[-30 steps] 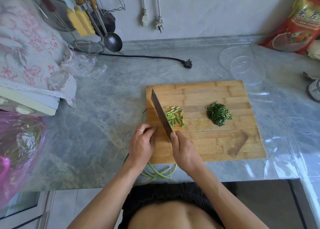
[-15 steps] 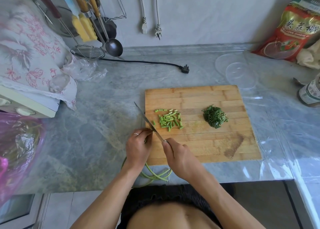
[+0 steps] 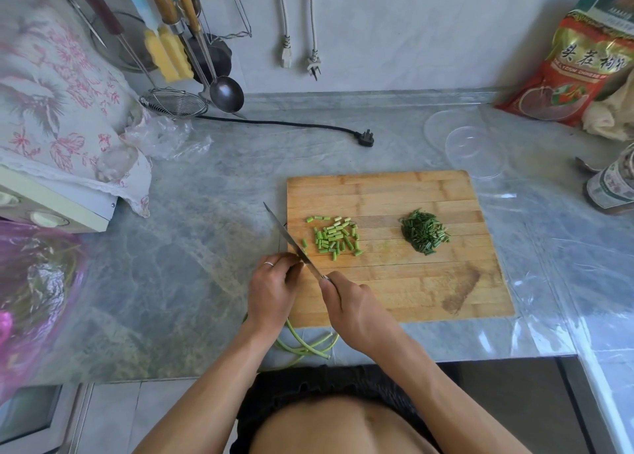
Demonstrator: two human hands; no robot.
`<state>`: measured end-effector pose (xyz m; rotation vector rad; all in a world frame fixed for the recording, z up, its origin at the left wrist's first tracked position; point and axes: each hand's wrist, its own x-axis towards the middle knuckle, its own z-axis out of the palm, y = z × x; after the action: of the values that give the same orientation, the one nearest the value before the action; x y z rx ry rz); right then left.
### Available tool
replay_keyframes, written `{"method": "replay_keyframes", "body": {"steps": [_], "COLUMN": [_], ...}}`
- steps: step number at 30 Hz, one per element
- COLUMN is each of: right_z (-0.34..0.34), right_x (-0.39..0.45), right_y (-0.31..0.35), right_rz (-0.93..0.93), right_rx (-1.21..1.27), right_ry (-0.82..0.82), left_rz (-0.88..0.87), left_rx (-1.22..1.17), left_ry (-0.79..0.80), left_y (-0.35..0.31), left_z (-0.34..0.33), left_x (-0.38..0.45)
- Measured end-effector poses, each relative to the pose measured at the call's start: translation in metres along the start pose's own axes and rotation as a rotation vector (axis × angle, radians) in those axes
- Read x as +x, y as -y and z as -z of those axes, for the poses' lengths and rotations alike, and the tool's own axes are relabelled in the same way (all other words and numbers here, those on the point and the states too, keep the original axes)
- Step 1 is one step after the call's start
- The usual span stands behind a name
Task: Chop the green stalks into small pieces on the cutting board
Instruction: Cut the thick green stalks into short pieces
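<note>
Head view, stalks (image 3: 302, 345) under left hand (image 3: 272, 290)

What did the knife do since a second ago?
The knife, gripped by the right hand, swung left from the cut pieces and now points off the cutting board edge. The left hand still holds the green stalks; the dark green pile stayed.

Red snack bag (image 3: 579, 58), clear plastic lids (image 3: 475, 151), ladle (image 3: 224, 93), black plug (image 3: 366, 138).
</note>
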<state>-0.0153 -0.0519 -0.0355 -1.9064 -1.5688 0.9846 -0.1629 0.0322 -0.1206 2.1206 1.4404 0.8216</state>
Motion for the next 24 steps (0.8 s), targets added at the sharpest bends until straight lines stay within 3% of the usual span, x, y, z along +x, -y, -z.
{"method": "replay_keyframes", "body": {"steps": [24], "right_z": [-0.018], "right_x": [0.006], "right_y": [0.01], "right_rz": [-0.027], "right_rx": [-0.112], "right_ry": [0.007], "left_rz": [-0.064], "left_rx": [-0.058], "left_ry": [-0.044], "left_y": [-0.008], "left_z": [0.006], "left_x": [-0.005]}}
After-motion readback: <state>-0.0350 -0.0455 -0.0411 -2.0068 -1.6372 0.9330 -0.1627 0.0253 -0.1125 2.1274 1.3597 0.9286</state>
